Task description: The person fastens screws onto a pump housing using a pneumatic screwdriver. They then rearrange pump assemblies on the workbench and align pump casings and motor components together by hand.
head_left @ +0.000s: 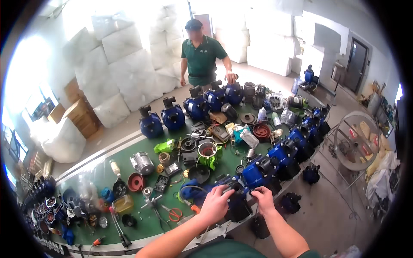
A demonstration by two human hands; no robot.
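Now both hands, left (215, 204), right (263, 198), clamped on blue pump (235, 195), green workbench (107, 172).

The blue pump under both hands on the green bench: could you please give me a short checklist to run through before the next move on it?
1. Left hand on the blue pump: ok, it rests on the pump's top left.
2. Right hand on the pump: ok, its fingers touch the right side.
3. Pump supported by the green bench: ok, it sits at the near edge.
4. Firm grip: cannot tell, the fingers hide the contact.
5. Room to the right: not ok, the next blue pump sits close against it.
6. Tools within reach: ok, orange-handled scissors lie just left of the left hand.
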